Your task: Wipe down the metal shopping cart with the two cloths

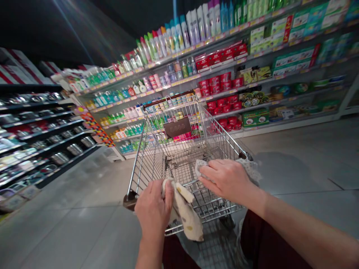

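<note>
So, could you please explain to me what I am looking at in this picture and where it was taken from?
There is no machine here: the one picture comes from a camera worn on a person's head, looking down at their own bare hands. In front of them is a wire shopping trolley in a shop aisle, with shelves of bottles and tins ahead. The left hand is closed on a cream spotted cloth that hangs by the trolley's handle. The right hand lies over a paler cloth on that handle; whether it grips it is unclear.
</note>
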Demonstrator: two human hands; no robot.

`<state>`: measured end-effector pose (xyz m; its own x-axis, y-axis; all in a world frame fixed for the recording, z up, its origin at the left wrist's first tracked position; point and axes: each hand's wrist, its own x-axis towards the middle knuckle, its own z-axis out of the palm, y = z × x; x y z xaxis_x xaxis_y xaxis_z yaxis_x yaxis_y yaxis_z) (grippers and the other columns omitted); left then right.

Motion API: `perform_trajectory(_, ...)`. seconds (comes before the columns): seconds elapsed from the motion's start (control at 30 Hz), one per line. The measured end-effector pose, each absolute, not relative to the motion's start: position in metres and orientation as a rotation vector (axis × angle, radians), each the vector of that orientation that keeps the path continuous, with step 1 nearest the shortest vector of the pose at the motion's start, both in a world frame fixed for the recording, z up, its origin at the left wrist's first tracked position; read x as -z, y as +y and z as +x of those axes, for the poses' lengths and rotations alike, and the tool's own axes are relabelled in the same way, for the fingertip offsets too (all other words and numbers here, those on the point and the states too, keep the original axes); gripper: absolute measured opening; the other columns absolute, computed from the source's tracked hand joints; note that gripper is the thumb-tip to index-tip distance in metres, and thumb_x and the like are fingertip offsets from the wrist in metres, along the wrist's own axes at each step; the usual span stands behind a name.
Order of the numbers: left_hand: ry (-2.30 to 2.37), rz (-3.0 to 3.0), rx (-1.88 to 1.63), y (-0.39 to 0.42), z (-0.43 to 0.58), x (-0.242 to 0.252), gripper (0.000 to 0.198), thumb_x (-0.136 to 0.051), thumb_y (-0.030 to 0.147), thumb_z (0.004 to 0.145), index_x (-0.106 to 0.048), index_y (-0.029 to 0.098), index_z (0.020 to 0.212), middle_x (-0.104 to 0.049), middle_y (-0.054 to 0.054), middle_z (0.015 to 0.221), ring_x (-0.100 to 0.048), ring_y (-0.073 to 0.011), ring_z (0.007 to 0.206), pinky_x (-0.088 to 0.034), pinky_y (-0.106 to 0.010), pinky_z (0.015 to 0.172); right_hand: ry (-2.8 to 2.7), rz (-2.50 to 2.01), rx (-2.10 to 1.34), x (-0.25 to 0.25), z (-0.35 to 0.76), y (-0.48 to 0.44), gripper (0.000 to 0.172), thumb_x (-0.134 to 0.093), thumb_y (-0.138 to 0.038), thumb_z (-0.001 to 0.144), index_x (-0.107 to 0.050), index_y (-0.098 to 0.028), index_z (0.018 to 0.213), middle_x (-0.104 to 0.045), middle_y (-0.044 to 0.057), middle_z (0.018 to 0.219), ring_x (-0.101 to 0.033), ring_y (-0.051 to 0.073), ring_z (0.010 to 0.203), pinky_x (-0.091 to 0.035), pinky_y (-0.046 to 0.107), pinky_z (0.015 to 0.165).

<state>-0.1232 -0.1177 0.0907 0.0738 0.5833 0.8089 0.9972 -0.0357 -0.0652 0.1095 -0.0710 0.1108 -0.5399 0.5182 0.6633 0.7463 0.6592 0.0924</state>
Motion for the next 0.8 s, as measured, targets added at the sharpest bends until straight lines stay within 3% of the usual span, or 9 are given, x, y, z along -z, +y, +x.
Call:
perform_trajectory(0.13, -1.580, -1.649, 0.784, -0.117, -0.118, -0.089, 0.026, -0.046, 0.033, 0.099, -0.059, 0.021, 0.079, -0.061, -0.003, 0.072, -0.055, -0.0187, 0.069, -0.034, -0.031, 0.066, -2.353, -0.907, 0.390, -0.114, 0.127, -0.065, 0.031, -0.046, -0.044, 0.100, -0.069, -0.023, 0.103, -0.067, 0.001, 0.083, -0.060, 0.014, 0.076, -0.034, 0.028, 0.066)
perform_trajectory(0.27, -1.590, -1.648, 0.794, -0.117, -0.113, -0.088, 0.024, -0.046, 0.032, 0.099, -0.060, 0.021, 0.082, -0.061, -0.003, 0.074, -0.055, -0.0195, 0.070, -0.033, -0.032, 0.067, -2.287, -0.865, 0.142, -0.167, 0.141, -0.044, 0.035, -0.044, -0.046, 0.101, -0.069, -0.022, 0.110, -0.073, 0.003, 0.102, -0.065, 0.014, 0.088, -0.042, 0.027, 0.074)
perform_trajectory(0.33, -1.588, -1.659, 0.796, -0.117, -0.113, -0.089, 0.023, -0.046, 0.031, 0.099, -0.060, 0.022, 0.082, -0.062, -0.003, 0.075, -0.055, -0.0195, 0.070, -0.032, -0.032, 0.067, -2.137, -1.070, 0.298, -0.213, 0.138, -0.023, 0.035, -0.050, -0.047, 0.097, -0.070, -0.021, 0.110, -0.073, 0.004, 0.099, -0.065, 0.018, 0.087, -0.042, 0.030, 0.076)
perform_trajectory(0.5, -1.600, -1.660, 0.789, -0.119, -0.113, -0.092, 0.023, -0.045, 0.031, 0.099, -0.058, 0.022, 0.082, -0.062, -0.003, 0.076, -0.055, -0.0196, 0.070, -0.034, -0.032, 0.067, -2.043, -1.232, 0.655, -0.292, 0.099, 0.061, 0.039, -0.044, -0.043, 0.099, -0.062, -0.021, 0.128, -0.066, 0.011, 0.127, -0.061, 0.025, 0.109, -0.042, 0.037, 0.085)
perform_trajectory(0.67, -1.635, -1.666, 0.782, -0.122, -0.113, -0.091, 0.026, -0.044, 0.031, 0.100, -0.060, 0.022, 0.082, -0.065, -0.003, 0.077, -0.058, -0.0185, 0.071, -0.037, -0.031, 0.067, -2.438, -1.326, 0.595, -0.239, 0.078, 0.112, 0.030, -0.056, -0.025, 0.092, -0.067, -0.010, 0.116, -0.072, 0.014, 0.113, -0.064, 0.017, 0.097, -0.040, 0.033, 0.083)
perform_trajectory(0.73, -1.691, -1.732, 0.820, -0.125, -0.118, -0.091, 0.027, -0.044, 0.034, 0.100, -0.062, 0.023, 0.084, -0.066, -0.002, 0.078, -0.060, -0.0171, 0.070, -0.038, -0.029, 0.065, -2.486, -1.292, 0.533, -0.202, 0.080, 0.111, 0.026, -0.051, -0.018, 0.093, -0.071, -0.010, 0.107, -0.074, 0.011, 0.105, -0.063, 0.011, 0.091, -0.037, 0.029, 0.079)
perform_trajectory(0.8, -1.778, -1.874, 0.924, -0.128, -0.128, -0.099, 0.030, -0.043, 0.038, 0.100, -0.064, 0.023, 0.084, -0.066, 0.001, 0.074, -0.060, -0.0146, 0.065, -0.039, -0.025, 0.060, -2.545, -1.260, 0.443, -0.172, 0.080, 0.104, 0.017, -0.058, -0.012, 0.085, -0.074, -0.012, 0.088, -0.075, 0.004, 0.085, -0.060, 0.008, 0.078, -0.035, 0.027, 0.072)
